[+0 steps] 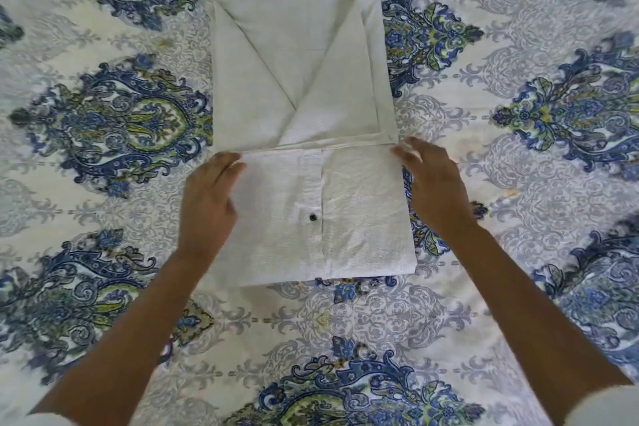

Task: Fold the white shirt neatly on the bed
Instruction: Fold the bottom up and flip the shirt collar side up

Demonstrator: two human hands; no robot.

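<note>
Item: white shirt, lying on the bed, at the middle of my view.
Long axis: near to far, straight away from me. The 2 sides are turned in, their edges crossing in a V on the far half.
Near flap: the bottom part lies turned up over the body, placket upward, with 1 dark button showing. Its free edge runs left to right about halfway up the shirt.
Left hand: on the flap's left edge, fingers fairly straight, tips at the far-left corner. The thumb is hidden, so I cannot tell whether it pinches the cloth.
Right hand: just beside the flap's right edge, fingers loosely spread, tips touching the far-right corner. It is blurred and seems to grip nothing.
Key relation: both hands flank the flap, about equally near to it, and the unfolded far half lies directly beyond them. I judge the next fold runs along the long axis, away from me.
Surface: soft bedspread, white with blue and green paisley medallions, flat around the shirt.
Room: nothing beyond the bed shows.
</note>
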